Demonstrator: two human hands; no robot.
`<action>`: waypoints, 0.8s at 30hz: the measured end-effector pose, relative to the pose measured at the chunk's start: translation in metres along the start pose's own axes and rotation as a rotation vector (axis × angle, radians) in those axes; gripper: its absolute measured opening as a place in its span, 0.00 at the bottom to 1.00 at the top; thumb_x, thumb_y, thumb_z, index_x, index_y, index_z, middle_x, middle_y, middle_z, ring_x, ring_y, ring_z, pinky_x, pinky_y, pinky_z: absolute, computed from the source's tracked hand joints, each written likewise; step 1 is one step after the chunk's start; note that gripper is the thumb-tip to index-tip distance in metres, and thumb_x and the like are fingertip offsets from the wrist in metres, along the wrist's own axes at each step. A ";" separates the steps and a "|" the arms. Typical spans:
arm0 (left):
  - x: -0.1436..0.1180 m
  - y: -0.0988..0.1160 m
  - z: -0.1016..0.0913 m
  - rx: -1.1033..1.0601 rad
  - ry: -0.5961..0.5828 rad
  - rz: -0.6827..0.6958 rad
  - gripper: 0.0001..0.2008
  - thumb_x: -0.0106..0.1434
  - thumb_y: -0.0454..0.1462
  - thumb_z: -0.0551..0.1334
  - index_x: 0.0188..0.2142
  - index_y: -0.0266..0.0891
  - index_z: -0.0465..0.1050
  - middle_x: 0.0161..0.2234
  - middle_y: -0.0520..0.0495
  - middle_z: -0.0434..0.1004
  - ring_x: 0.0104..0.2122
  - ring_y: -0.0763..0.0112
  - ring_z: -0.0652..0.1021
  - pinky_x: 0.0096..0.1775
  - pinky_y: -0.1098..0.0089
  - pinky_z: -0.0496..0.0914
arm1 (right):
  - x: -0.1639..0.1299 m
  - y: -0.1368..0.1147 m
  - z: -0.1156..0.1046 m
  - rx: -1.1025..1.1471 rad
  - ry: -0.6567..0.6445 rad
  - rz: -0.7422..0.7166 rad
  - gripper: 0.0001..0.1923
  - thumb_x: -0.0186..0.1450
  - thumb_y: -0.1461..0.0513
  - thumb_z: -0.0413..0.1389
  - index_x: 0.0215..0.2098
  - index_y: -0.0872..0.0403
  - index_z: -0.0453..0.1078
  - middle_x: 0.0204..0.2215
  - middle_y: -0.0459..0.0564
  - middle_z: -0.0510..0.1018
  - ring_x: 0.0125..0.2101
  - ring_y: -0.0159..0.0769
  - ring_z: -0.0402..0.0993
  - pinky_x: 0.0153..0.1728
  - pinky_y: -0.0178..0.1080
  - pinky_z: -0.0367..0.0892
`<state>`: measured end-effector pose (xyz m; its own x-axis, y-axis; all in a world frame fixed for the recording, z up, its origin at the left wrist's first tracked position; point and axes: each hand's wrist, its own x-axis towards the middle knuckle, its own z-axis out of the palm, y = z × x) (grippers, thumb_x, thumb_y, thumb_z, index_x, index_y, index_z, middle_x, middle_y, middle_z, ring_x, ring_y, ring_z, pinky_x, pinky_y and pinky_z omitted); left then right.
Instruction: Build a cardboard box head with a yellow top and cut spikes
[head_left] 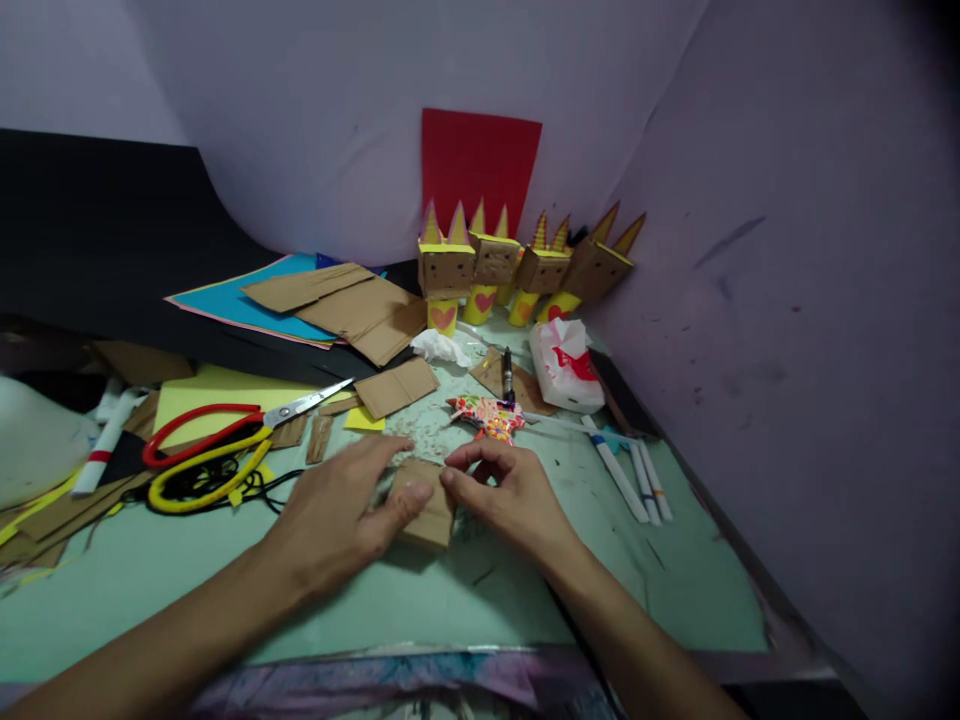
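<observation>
The left hand (341, 510) is partly open, its thumb lying over a small cardboard box (431, 522) between the hands. The right hand (517, 490) pinches the box's edge with thumb and forefinger. Scissors (262, 424) lie left of the left hand, markers (643, 480) right of the right.

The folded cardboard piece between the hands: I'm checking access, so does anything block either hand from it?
Nothing visible does: the left hand has its thumb on the cardboard piece, the right hand its fingertips at its right edge. The flower-patterned item lies beyond.
</observation>
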<state>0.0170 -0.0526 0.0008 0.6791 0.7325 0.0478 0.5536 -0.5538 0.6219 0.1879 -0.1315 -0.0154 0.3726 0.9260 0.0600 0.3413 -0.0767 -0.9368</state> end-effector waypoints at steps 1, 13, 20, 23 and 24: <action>-0.001 -0.002 -0.004 0.028 0.021 0.064 0.26 0.60 0.53 0.54 0.51 0.40 0.67 0.49 0.39 0.72 0.48 0.49 0.72 0.48 0.54 0.66 | 0.000 0.001 0.001 -0.029 0.011 -0.002 0.04 0.52 0.63 0.59 0.26 0.56 0.74 0.20 0.45 0.76 0.18 0.29 0.66 0.18 0.31 0.62; -0.006 -0.017 -0.002 0.057 -0.160 0.463 0.36 0.58 0.39 0.63 0.63 0.46 0.49 0.60 0.42 0.61 0.58 0.54 0.64 0.57 0.56 0.61 | -0.027 0.008 -0.018 -0.103 -0.185 -0.251 0.49 0.42 0.56 0.71 0.59 0.51 0.57 0.54 0.58 0.69 0.52 0.50 0.66 0.52 0.52 0.62; -0.002 -0.033 0.007 0.041 -0.038 0.469 0.38 0.56 0.43 0.66 0.63 0.54 0.51 0.57 0.49 0.67 0.54 0.51 0.70 0.54 0.58 0.66 | -0.025 0.016 0.001 -0.321 -0.156 -0.357 0.47 0.47 0.62 0.67 0.61 0.56 0.52 0.47 0.60 0.73 0.44 0.51 0.71 0.45 0.51 0.67; -0.001 -0.034 0.007 0.034 -0.019 0.451 0.36 0.55 0.45 0.66 0.61 0.55 0.55 0.56 0.50 0.69 0.53 0.53 0.72 0.53 0.61 0.67 | -0.023 0.017 0.001 -0.326 -0.157 -0.339 0.48 0.47 0.61 0.66 0.61 0.58 0.50 0.46 0.61 0.73 0.43 0.51 0.71 0.43 0.50 0.69; 0.000 -0.033 0.007 0.038 -0.018 0.454 0.36 0.55 0.46 0.66 0.61 0.55 0.55 0.56 0.51 0.69 0.52 0.55 0.72 0.53 0.62 0.67 | -0.023 0.017 0.000 -0.328 -0.163 -0.330 0.48 0.47 0.61 0.66 0.61 0.59 0.50 0.47 0.61 0.73 0.44 0.52 0.71 0.43 0.50 0.69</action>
<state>0.0020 -0.0371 -0.0255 0.8650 0.4058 0.2952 0.2151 -0.8314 0.5124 0.1849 -0.1535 -0.0328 0.0681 0.9643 0.2558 0.6818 0.1421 -0.7176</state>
